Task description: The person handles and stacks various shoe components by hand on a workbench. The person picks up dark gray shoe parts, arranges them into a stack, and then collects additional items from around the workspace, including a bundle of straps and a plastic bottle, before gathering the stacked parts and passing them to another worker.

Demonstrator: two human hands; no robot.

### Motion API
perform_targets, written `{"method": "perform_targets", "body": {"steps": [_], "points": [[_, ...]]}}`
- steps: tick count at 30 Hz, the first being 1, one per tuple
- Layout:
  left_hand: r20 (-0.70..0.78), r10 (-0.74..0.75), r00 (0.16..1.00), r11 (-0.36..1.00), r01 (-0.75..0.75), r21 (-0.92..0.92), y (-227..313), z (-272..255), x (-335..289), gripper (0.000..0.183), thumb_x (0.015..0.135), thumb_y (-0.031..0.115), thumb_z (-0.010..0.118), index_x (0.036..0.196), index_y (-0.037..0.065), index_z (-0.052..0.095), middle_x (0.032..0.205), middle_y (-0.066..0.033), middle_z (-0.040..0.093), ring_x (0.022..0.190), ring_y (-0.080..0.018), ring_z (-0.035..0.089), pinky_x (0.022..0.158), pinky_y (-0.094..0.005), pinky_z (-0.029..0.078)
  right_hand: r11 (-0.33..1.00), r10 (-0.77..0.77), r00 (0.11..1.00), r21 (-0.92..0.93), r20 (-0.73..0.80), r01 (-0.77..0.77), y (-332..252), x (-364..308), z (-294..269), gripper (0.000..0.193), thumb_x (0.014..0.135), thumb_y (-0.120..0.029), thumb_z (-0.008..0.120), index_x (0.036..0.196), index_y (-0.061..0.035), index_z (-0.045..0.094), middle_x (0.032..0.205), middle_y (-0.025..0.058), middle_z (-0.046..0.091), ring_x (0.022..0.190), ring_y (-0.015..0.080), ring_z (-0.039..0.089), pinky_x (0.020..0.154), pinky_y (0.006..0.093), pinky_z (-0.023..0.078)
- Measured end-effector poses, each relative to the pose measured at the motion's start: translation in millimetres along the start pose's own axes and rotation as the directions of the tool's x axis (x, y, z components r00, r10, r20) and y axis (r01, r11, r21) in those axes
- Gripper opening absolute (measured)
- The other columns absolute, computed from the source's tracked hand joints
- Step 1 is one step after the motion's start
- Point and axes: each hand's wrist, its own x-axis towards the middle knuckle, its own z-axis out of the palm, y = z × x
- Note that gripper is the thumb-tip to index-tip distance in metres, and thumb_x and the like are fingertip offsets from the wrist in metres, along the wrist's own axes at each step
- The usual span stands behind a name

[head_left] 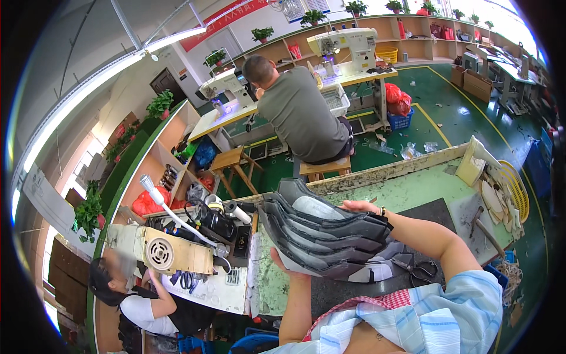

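Note:
Between my two hands is a stack of nested black-and-grey shoe uppers point(321, 227), held above the bench and tilted. My left hand point(288, 264) grips its lower left side, the fingers partly hidden beneath. At the upper right, my right hand point(361, 206) is closed against the far edge; the stack covers some of its fingers. Just right of the stack, dark-handled scissors point(423, 270) lie on a dark mat point(433, 221). Another grey piece point(380, 268) rests by the scissors, partly under the stack.
A hammer point(484, 227) and pale cut pieces point(498, 200) lie on the green bench's point(407, 194) right end, near a yellow basket point(516, 192). One person point(303, 112) sits ahead at sewing machines point(348, 50); another point(150, 307) works at a machine point(177, 251) on the left.

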Motion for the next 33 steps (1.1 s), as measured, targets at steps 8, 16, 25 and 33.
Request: {"method": "perform_targets", "body": {"steps": [8,16,25,33], "points": [[0.084,0.119,0.989,0.991,-0.123,0.055,12,20,1,0.081,0.084,0.061,0.048,0.144,0.011,0.027,0.148,-0.0109,0.029,0.134,-0.0324,0.028,0.111,-0.0509,0.021,0.999,-0.048,0.99,0.017,-0.134,0.051,5,-1,-16,0.061,0.092,-0.052,0.044,0.126,-0.0016,0.051,0.12,0.0121,0.06,0.105,0.0223,0.06,0.095,0.035,0.045],[0.25,0.257,0.934,0.949,-0.293,0.117,157,-8,-75,0.084,0.082,0.065,0.046,0.145,0.012,0.026,0.15,-0.0113,0.023,0.137,-0.0373,0.02,0.109,-0.0612,0.01,0.385,-0.543,0.74,-0.901,-0.396,-0.2,12,-22,-148,0.037,0.08,-0.018,0.071,0.111,-0.0016,0.058,0.098,0.0028,0.064,0.089,0.0116,0.06,0.08,0.0265,0.05],[-0.079,0.506,0.859,0.815,-0.446,0.369,182,-18,-155,0.08,0.083,0.066,0.044,0.144,0.017,0.029,0.15,-0.0081,0.027,0.136,-0.0365,0.024,0.108,-0.0618,0.015,-0.314,-0.391,0.827,-0.787,-0.403,-0.531,38,19,-145,0.093,0.06,-0.065,0.071,0.126,-0.0025,0.05,0.125,0.019,0.054,0.112,0.0331,0.054,0.096,0.039,0.042],[-0.175,0.622,0.763,0.728,-0.48,0.49,192,-22,-156,0.077,0.084,0.068,0.038,0.143,0.019,0.032,0.147,-0.007,0.031,0.133,-0.0353,0.031,0.107,-0.06,0.023,-0.048,0.086,0.942,-0.946,-0.325,-0.322,68,23,-117,0.073,0.055,-0.042,0.083,0.11,-0.0013,0.055,0.098,0.0146,0.063,0.091,0.026,0.06,0.081,0.0356,0.048]]}}
